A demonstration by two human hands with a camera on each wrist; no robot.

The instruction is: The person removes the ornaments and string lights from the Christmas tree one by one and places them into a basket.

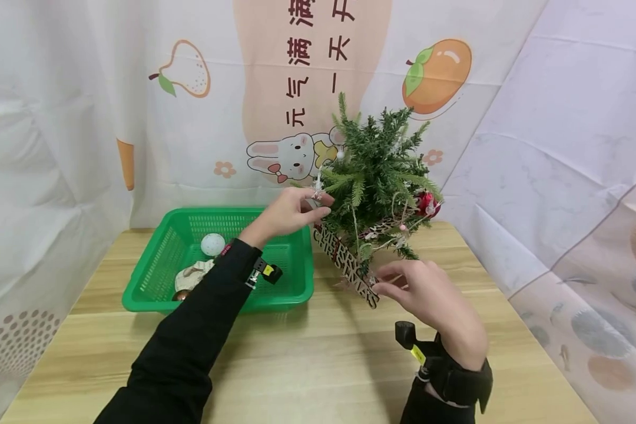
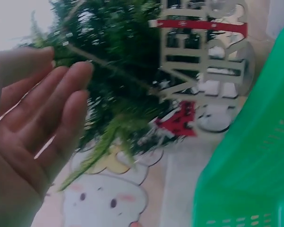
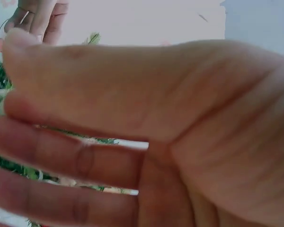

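Observation:
A small green artificial Christmas tree [image 1: 373,171] stands on the table, with a wooden Merry Christmas sign [image 1: 344,262] and a red ornament [image 1: 428,204] hanging on it. A decorative string [image 1: 401,240] with clear pieces and pink beads lies across its front branches. At the tree's left side my left hand [image 1: 291,215] pinches part of the string, with a clear piece [image 1: 317,193] against the fingers. My right hand [image 1: 429,291] pinches another clear piece low at the front, near the sign's end. In the right wrist view its thumb hides the pinched part.
Left of the tree sits a green plastic basket [image 1: 132,297], holding a white speckled ball [image 1: 212,244] and other small ornaments. The wooden table [image 1: 297,377] spreads in front. A printed curtain [image 1: 191,147] hangs behind, and patterned cloth [image 1: 588,235] runs along the right.

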